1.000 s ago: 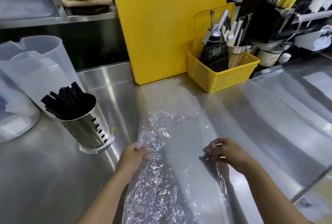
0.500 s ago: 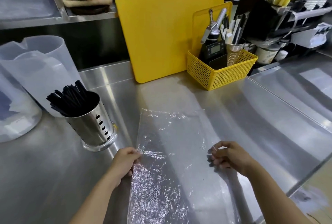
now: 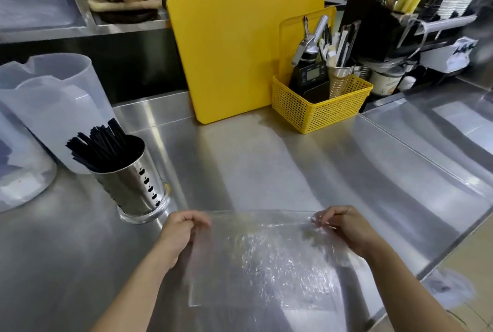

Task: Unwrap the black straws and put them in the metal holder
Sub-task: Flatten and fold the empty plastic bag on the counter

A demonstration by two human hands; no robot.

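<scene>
Change: we had drawn the wrapper (image 3: 262,254) nearer, now folded shorter.
Left hand (image 3: 181,230): pinched its left corner.
Right hand (image 3: 344,225): pinched its right corner.
Black straws (image 3: 98,145): stood in the metal holder (image 3: 133,185), bench (image 3: 266,166) left.

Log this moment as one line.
black straws in perforated metal holder | left hand, right hand pinch empty clear plastic wrapper | steel counter
</scene>
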